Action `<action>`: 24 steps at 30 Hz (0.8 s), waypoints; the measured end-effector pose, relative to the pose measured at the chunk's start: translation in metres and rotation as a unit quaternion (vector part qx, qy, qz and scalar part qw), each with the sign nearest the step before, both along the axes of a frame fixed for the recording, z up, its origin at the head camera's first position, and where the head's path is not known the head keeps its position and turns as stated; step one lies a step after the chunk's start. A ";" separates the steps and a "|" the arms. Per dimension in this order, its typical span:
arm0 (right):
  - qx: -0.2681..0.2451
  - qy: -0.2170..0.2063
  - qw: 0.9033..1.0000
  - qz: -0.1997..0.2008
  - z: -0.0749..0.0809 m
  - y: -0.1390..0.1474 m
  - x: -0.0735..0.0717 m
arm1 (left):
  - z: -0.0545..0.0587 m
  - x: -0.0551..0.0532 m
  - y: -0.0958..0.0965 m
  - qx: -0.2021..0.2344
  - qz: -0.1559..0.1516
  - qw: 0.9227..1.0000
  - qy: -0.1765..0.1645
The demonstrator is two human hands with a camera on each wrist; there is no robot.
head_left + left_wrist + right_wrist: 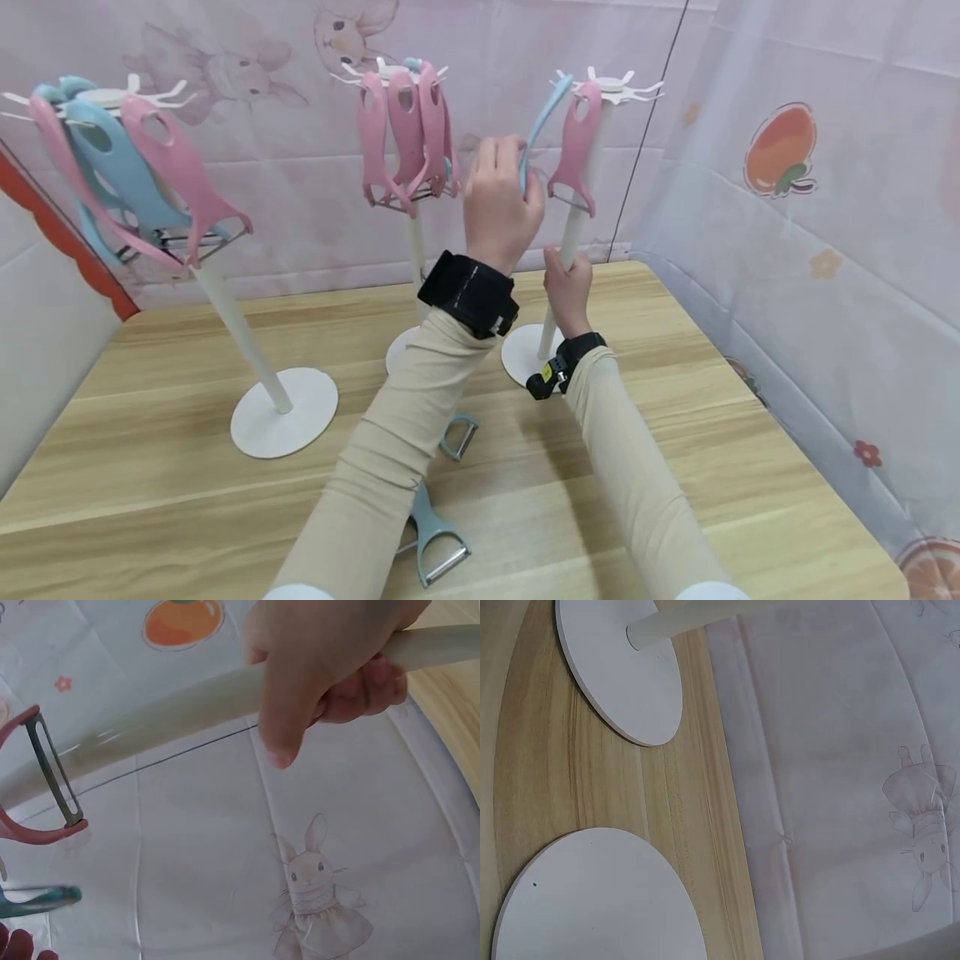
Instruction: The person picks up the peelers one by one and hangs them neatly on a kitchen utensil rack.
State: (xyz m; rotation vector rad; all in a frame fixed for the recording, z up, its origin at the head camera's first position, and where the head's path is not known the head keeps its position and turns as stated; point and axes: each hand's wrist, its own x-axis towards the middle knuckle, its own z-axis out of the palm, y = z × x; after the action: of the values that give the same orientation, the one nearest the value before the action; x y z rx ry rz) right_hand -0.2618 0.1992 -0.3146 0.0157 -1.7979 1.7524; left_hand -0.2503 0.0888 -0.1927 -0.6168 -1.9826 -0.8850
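Observation:
My left hand is raised beside the right-hand stand. It pinches the lower part of a blue peeler, whose handle end tilts up to the hooks of the rack top. A pink peeler hangs from the same top. Lower down, my right hand grips the stand's white pole. In the left wrist view the right hand wraps round the pole, and the blue peeler shows at the left edge above some left fingertips. Neither hand shows in the right wrist view.
A left stand holds pink and blue peelers. On the middle stand hang several pink peelers with some blue behind. Loose blue peelers lie on the wooden table, partly behind the left sleeve. Printed curtains stand behind.

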 end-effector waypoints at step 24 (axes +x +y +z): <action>-0.012 -0.014 1.000 -0.017 -0.017 0.006 -0.018 | -0.071 0.026 -0.080 -0.115 -0.120 0.985 0.048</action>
State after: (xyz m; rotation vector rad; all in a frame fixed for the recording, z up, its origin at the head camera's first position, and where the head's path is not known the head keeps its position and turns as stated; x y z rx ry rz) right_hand -0.2802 0.2049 -0.3319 -0.0503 -1.7874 1.7570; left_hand -0.2241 0.0083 -0.2640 -1.0299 -1.9655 -0.7556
